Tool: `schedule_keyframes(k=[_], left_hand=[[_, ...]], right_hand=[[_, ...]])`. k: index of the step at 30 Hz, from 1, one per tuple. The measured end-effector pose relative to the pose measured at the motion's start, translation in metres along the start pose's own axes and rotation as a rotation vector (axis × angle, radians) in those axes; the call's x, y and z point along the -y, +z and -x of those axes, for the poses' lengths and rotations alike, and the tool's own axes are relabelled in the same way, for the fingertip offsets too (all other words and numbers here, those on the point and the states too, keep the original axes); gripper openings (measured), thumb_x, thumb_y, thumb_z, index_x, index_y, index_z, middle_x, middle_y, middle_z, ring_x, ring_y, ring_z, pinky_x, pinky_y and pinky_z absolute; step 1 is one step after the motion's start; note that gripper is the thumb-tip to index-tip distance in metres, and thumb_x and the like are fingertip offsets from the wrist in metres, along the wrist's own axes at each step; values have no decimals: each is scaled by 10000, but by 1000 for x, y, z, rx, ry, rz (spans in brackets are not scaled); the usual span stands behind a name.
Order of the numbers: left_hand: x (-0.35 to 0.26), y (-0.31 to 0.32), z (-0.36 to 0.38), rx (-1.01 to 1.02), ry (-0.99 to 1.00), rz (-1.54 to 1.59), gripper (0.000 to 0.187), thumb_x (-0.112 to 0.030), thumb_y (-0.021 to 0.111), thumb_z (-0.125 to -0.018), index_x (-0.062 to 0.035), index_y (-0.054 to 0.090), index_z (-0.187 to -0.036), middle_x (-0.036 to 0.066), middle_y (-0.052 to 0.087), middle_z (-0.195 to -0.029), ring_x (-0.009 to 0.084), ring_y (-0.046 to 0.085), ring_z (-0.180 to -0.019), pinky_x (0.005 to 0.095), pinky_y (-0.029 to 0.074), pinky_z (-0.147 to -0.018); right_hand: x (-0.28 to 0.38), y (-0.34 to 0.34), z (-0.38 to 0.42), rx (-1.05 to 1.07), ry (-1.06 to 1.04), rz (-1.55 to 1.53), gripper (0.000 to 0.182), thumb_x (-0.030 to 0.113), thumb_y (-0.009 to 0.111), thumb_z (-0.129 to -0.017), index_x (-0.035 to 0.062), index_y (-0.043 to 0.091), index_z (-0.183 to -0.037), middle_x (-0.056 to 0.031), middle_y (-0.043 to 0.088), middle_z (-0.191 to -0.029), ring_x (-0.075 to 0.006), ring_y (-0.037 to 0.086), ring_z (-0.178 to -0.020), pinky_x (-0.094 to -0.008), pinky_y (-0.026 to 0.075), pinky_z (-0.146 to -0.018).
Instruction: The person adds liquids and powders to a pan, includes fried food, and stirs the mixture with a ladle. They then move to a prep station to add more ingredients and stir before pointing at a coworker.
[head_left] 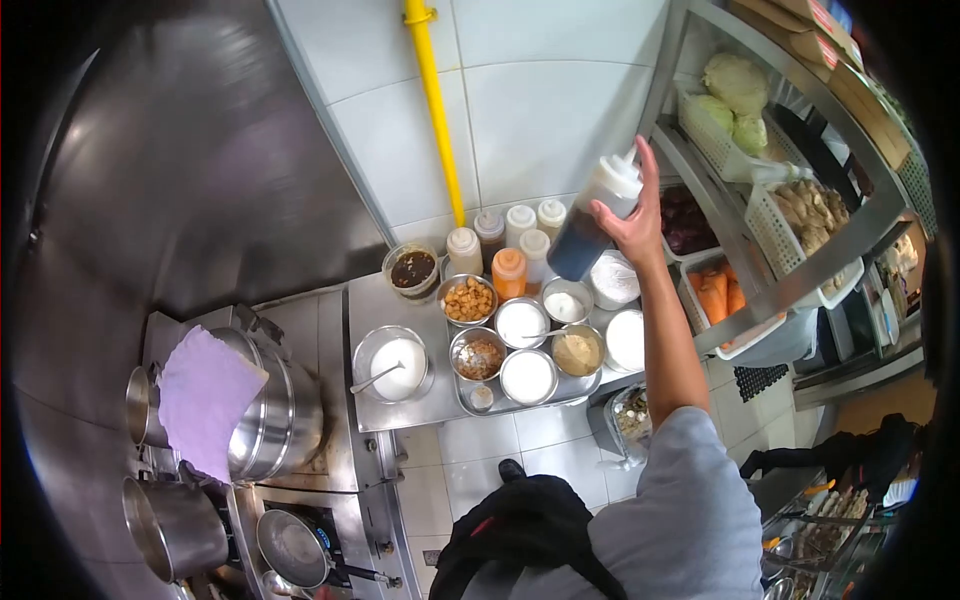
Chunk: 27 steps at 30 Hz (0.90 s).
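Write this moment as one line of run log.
Right hand: holds squeeze bottle, dark liquid; left hand: not in view; filled bowls: on metal tray

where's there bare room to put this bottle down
A small patch of counter looks bare between the sauce tub and the spooned bowl, left of the tray. The tray is packed with small bowls, and bottles crowd behind them.

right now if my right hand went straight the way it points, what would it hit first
Your right hand would likely meet the white tiled wall first, just left of the shelf post; depth is unclear.
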<state>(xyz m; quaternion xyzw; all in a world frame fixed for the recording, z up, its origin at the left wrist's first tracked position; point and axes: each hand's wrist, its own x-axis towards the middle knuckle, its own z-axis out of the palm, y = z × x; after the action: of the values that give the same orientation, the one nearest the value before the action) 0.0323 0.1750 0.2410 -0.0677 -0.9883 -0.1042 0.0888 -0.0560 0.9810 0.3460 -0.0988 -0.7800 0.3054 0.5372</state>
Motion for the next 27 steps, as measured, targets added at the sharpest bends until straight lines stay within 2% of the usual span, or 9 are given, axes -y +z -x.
schedule_keyframes(k=[5,7,8,11,15,17,22,24,27], left_hand=[[0,6,-9,-155,223,-39,309,-240,550,-987,0,662,-826,157,576,-629,297,530,-530,436,432,-539],[31,16,1,198,3,-58,426,-411,487,-1004,-41,652,-1137,213,664,-998,318,643,-890,490,506,-723],[27,13,6,188,-11,-55,426,-411,487,-1004,-41,652,-1137,213,664,-998,318,643,-890,490,506,-723],[11,11,20,-91,30,277,262,-184,525,-951,22,663,-1033,137,645,-657,272,659,-599,343,509,-576],[-1,-5,62,-143,-94,405,173,-72,554,-925,-37,685,-1033,124,637,-693,246,627,-588,354,492,-595],[6,7,82,-199,-82,407,176,-33,544,-908,-44,693,-1002,114,619,-653,220,603,-532,329,473,-549],[30,-31,189,-300,-404,473,161,-33,557,-921,-33,691,-1011,88,628,-647,163,614,-550,300,469,-537],[36,-33,221,-341,-495,483,158,-33,565,-921,-30,693,-1015,82,634,-652,148,618,-559,289,468,-531],[47,-33,265,-362,-575,501,155,-35,575,-925,-23,697,-1019,79,644,-667,127,627,-574,267,465,-520]], right_hand=[[94,-19,-2,67,49,-356,981,219,786,-687,90,276,-1516,-113,546,-1216,-221,553,-1073,-357,438,-969],[115,-17,7,135,83,-563,973,222,779,-695,108,270,-1517,-112,547,-1192,-205,558,-1055,-346,461,-928],[127,-13,15,143,74,-575,973,222,779,-695,108,270,-1517,-112,547,-1192,-205,558,-1055,-346,461,-928],[166,6,50,189,427,-1049,920,220,750,-741,117,261,-1514,-94,546,-1133,-226,586,-988,-393,512,-872],[133,78,113,189,817,-1282,746,209,685,-817,134,335,-1471,-100,578,-1103,-240,606,-951,-416,531,-843],[89,123,143,-57,1264,-1472,583,290,663,-850,181,444,-1379,-132,620,-1034,-329,662,-865,-459,574,-755],[268,130,216,447,959,-1280,647,300,639,-822,220,409,-1421,-166,619,-1060,-333,664,-881,-532,590,-743],[251,169,225,338,1315,-1281,744,246,652,-802,213,331,-1472,-159,589,-1049,-338,645,-877,-496,572,-789],[269,187,253,560,1456,-1473,727,244,658,-806,194,336,-1456,-150,575,-1058,-351,645,-875,-489,572,-786]])
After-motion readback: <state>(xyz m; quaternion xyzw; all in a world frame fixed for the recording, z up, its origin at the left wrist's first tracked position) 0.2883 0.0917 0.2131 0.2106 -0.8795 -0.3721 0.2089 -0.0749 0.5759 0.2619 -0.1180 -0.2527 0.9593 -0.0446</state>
